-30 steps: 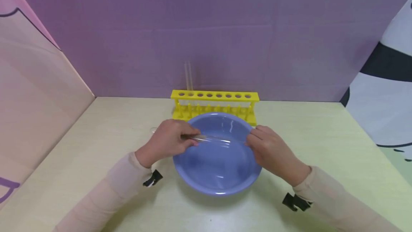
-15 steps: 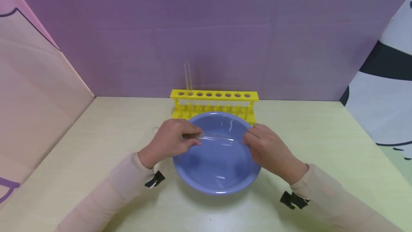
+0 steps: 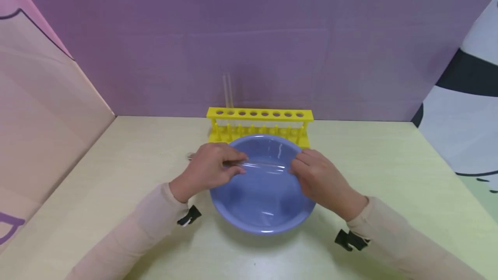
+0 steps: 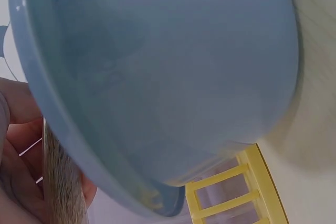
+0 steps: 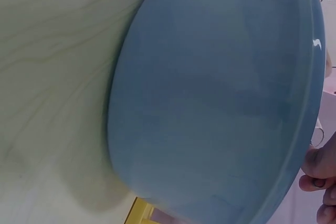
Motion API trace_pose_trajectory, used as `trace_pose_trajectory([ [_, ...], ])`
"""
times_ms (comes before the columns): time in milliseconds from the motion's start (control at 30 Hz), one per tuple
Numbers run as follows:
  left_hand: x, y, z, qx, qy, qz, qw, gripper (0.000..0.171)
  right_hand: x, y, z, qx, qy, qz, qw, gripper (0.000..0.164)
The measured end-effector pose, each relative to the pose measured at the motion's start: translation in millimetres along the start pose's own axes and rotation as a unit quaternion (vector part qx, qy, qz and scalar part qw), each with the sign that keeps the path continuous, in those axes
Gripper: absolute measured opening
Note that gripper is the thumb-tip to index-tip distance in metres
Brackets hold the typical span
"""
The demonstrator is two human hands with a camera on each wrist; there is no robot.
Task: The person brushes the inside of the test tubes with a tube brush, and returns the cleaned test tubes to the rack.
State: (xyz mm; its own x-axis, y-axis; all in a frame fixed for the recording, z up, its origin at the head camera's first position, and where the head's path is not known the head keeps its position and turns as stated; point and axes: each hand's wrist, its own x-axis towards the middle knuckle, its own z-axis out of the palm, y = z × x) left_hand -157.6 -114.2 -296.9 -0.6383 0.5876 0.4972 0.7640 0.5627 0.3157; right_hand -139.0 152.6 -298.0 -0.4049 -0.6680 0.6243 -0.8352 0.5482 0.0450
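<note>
My left hand (image 3: 210, 165) holds a clear glass test tube (image 3: 264, 165) sideways over a blue basin (image 3: 262, 228), thumb and fingers around it. One tube end pokes out left of that hand. Inside the tube, the brown bristles of a test tube brush (image 4: 64, 182) show in the left wrist view. On the right, my right hand (image 3: 320, 178) has curled fingers pinching the brush's thin handle end, mostly hidden by the fingers. In the right wrist view, a clear tube edge (image 5: 318, 134) appears beside those fingertips.
Behind the basin stands a yellow test tube rack (image 3: 258, 114) with a row of holes and pegs. A clear test tube (image 3: 228, 92) sticks up near its left end. A purple backdrop (image 3: 253, 55) closes off the pale table (image 3: 128, 163) at the back.
My right hand has moved slightly left, towards my left hand, which has shifted a little right. The brown bristles have slid left along the tube, deeper behind the left fingers.
</note>
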Motion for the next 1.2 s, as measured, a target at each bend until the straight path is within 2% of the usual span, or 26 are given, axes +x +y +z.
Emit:
trace_pose_trajectory([
  [267,0.6,2.3,-0.2,-0.001,-0.005,-0.003,1.0,0.025,1.1,-0.3,2.1,0.004,0.007,-0.003,1.0,0.025],
  [467,2.5,3.9,-0.6,0.003,-0.005,0.0,1.0,0.025,2.3,1.1,3.4,0.009,0.03,-0.016,0.999,0.023],
  [767,4.2,5.4,-2.3,0.011,-0.04,-0.002,0.9991,0.021,1.6,5.7,2.3,-0.006,0.029,-0.021,0.999,0.021],
  [900,7.7,8.2,-4.8,0.032,-0.04,0.006,0.9987,0.02,3.2,5.5,-1.1,-0.03,0.017,0.002,0.999,0.023],
  [1200,9.6,11.1,-9.5,0.076,-0.047,0.016,0.9958,0.023,4.1,0.4,-3.2,-0.062,-0.059,0.071,0.994,0.026],
])
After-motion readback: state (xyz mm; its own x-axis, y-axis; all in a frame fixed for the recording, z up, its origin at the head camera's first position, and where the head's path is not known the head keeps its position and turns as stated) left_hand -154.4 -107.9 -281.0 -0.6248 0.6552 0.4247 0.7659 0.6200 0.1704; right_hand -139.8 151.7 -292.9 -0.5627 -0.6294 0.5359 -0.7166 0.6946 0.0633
